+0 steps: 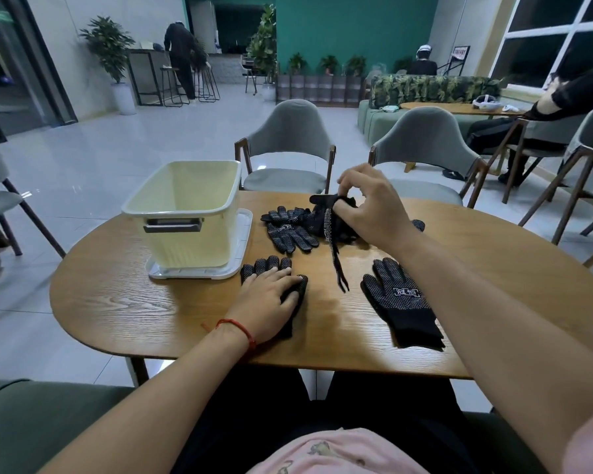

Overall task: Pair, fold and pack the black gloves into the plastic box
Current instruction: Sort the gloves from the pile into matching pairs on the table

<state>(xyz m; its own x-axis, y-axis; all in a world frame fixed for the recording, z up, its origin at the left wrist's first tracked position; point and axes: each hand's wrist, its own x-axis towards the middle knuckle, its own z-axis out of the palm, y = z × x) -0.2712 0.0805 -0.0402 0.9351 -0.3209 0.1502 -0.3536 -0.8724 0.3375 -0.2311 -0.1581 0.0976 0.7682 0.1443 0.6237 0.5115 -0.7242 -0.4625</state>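
Black gloves with white grip dots lie on the wooden table [124, 302]. My left hand [267, 299] presses flat on one glove [266, 265] near the front, fingers spread. My right hand [370, 206] is raised over the far heap of gloves [290, 230], pinching a glove [326, 217] that hangs edge-on towards the table. Another glove [399, 302] lies flat at the right, cuff towards me. The pale yellow plastic box [185, 213] stands open on its white lid [243, 248] at the left; no glove shows inside.
Two grey chairs [288, 145] stand at the table's far side, more chairs at both sides. A person sits at the far right [528, 131]. Others stand or sit in the background. My lap and a green sofa edge [31, 422] are below.
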